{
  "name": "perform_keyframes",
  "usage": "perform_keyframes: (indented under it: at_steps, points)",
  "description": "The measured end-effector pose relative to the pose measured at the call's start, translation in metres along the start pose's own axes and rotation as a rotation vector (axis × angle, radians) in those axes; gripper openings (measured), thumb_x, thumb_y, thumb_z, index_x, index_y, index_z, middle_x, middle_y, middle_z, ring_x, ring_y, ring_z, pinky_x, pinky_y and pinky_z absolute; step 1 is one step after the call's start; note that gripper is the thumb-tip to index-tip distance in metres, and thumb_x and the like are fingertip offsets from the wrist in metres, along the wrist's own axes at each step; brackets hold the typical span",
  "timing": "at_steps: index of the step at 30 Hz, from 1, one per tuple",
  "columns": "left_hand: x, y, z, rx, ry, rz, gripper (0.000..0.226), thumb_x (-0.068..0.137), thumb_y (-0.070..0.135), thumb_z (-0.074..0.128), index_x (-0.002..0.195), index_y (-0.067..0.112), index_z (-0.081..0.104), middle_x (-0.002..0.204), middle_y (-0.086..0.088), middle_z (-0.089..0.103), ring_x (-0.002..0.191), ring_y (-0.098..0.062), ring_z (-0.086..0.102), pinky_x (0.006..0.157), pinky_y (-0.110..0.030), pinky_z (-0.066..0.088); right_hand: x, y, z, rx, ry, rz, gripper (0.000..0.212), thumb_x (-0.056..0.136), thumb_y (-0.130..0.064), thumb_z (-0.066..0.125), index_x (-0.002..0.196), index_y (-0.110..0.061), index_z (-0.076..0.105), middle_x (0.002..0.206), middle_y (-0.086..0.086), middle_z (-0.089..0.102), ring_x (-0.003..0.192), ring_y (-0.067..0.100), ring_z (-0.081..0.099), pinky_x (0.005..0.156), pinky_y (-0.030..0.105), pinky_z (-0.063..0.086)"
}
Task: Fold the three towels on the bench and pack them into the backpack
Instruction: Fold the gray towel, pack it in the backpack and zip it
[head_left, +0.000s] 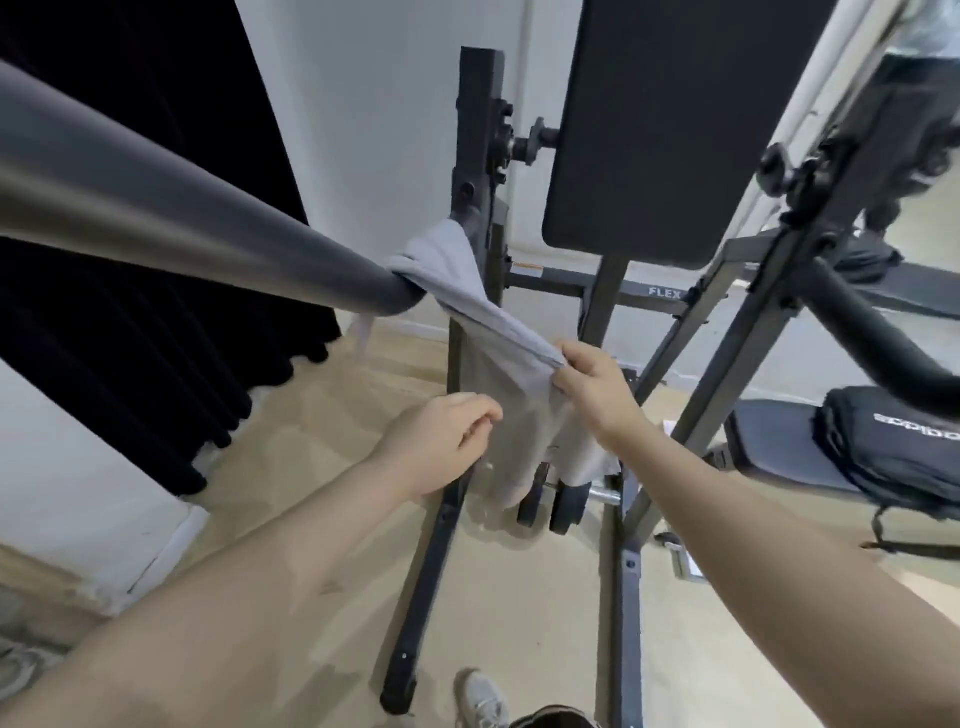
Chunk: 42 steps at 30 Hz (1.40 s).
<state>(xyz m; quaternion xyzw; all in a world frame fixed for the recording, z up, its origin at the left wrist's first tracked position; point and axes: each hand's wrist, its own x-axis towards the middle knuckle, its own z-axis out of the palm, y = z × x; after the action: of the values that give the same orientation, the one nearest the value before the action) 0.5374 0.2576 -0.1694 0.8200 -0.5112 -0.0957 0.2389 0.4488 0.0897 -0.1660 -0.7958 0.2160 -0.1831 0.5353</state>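
While the right hand (589, 387) pinches the limp, light towel (467, 291) snagged at eleven o'clock, the left hand (441, 441), loosely curled and empty, should take the hanging lower edge.

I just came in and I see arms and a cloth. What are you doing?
A person is pulling a grey towel off the bar of a gym rack. The right hand pinches the towel's edge, and the left hand reaches in beside it, loosely curled, holding nothing. The black backpack waits on the bench to the right.
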Motion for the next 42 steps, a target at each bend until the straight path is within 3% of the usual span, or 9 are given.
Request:
perform_keyframes:
  at_steps: [4, 9, 12, 15, 19, 25, 29, 34, 42]
  points:
    - [-0.034, 0.017, 0.006, -0.212, 0.057, 0.171, 0.038, 0.086, 0.046, 0.038, 0.093, 0.016, 0.061, 0.081, 0.003, 0.061, 0.072, -0.017, 0.055, 0.068, -0.038, 0.048, -0.088, 0.004, 0.001, 0.018, -0.009, 0.113, 0.015, 0.069, -0.019, 0.049, 0.068, -0.004, 0.052, 0.065, 0.006, 0.044, 0.060, 0.014, 0.042, 0.052, 0.021, 0.031]
    - [-0.066, 0.056, 0.038, -0.377, 0.012, 0.238, 0.004, 0.090, 0.023, 0.054, 0.091, 0.021, 0.057, 0.082, 0.004, 0.058, 0.073, -0.016, 0.055, 0.069, -0.032, 0.045, -0.183, 0.017, -0.001, -0.001, 0.046, 0.214, 0.024, 0.085, -0.002, 0.054, 0.066, -0.017, 0.057, 0.052, -0.011, 0.049, 0.049, 0.002, 0.042, 0.050, 0.015, 0.032]
    - [-0.085, 0.087, 0.069, -0.341, -0.212, 0.318, 0.008, 0.090, 0.026, 0.054, 0.096, 0.021, 0.054, 0.090, 0.006, 0.052, 0.079, -0.009, 0.051, 0.068, -0.015, 0.038, -0.228, 0.019, -0.015, -0.105, 0.054, 0.266, 0.031, 0.082, -0.003, 0.060, 0.058, -0.022, 0.059, 0.048, -0.014, 0.048, 0.049, -0.001, 0.041, 0.053, 0.015, 0.031]
    - [-0.098, 0.118, 0.098, -0.345, -0.455, 0.323, 0.022, 0.090, 0.028, 0.056, 0.108, 0.017, 0.055, 0.098, 0.002, 0.056, 0.088, -0.015, 0.055, 0.073, -0.022, 0.040, -0.263, 0.024, -0.029, -0.160, 0.084, 0.316, 0.018, 0.082, -0.008, 0.063, 0.065, -0.003, 0.064, 0.053, -0.009, 0.047, 0.053, 0.002, 0.040, 0.055, 0.020, 0.031]
    - [-0.109, 0.155, 0.131, -0.443, -0.580, 0.278, 0.016, 0.088, 0.031, 0.057, 0.103, 0.030, 0.052, 0.097, 0.008, 0.059, 0.089, -0.005, 0.054, 0.076, -0.021, 0.043, -0.302, 0.034, -0.060, -0.209, 0.160, 0.372, 0.027, 0.081, -0.009, 0.062, 0.057, -0.022, 0.059, 0.051, -0.013, 0.048, 0.053, 0.002, 0.042, 0.057, 0.020, 0.032]
    - [-0.104, 0.241, 0.179, -0.312, -0.598, 0.404, 0.009, 0.088, 0.027, 0.057, 0.088, 0.019, 0.061, 0.079, 0.003, 0.060, 0.073, -0.012, 0.052, 0.061, -0.022, 0.037, -0.369, 0.054, -0.140, -0.272, 0.264, 0.457, 0.019, 0.071, -0.021, 0.055, 0.070, -0.003, 0.062, 0.063, 0.002, 0.051, 0.063, 0.013, 0.044, 0.061, 0.029, 0.034]
    - [-0.094, 0.319, 0.216, -0.217, -0.633, 0.521, 0.014, 0.093, 0.024, 0.047, 0.089, 0.021, 0.060, 0.073, 0.009, 0.056, 0.072, -0.011, 0.050, 0.056, -0.013, 0.035, -0.419, 0.070, -0.205, -0.287, 0.367, 0.508, 0.005, 0.077, -0.015, 0.061, 0.073, -0.018, 0.060, 0.060, -0.005, 0.053, 0.057, 0.010, 0.045, 0.057, 0.024, 0.035]
    - [-0.083, 0.410, 0.259, -0.184, -0.633, 0.628, 0.025, 0.097, 0.023, 0.037, 0.099, 0.012, 0.059, 0.087, -0.003, 0.060, 0.085, -0.020, 0.054, 0.070, -0.032, 0.038, -0.469, 0.088, -0.285, -0.404, 0.451, 0.529, 0.006, 0.082, -0.026, 0.063, 0.078, -0.021, 0.061, 0.060, -0.005, 0.051, 0.064, 0.016, 0.047, 0.063, 0.030, 0.039]
    - [-0.033, 0.493, 0.320, -0.229, -0.639, 0.612, 0.021, 0.093, 0.021, 0.046, 0.073, 0.021, 0.053, 0.067, 0.001, 0.053, 0.065, -0.016, 0.048, 0.056, -0.026, 0.036, -0.499, 0.138, -0.384, -0.544, 0.669, 0.584, 0.010, 0.085, -0.033, 0.057, 0.085, -0.024, 0.061, 0.064, -0.009, 0.051, 0.075, 0.018, 0.050, 0.063, 0.030, 0.039]
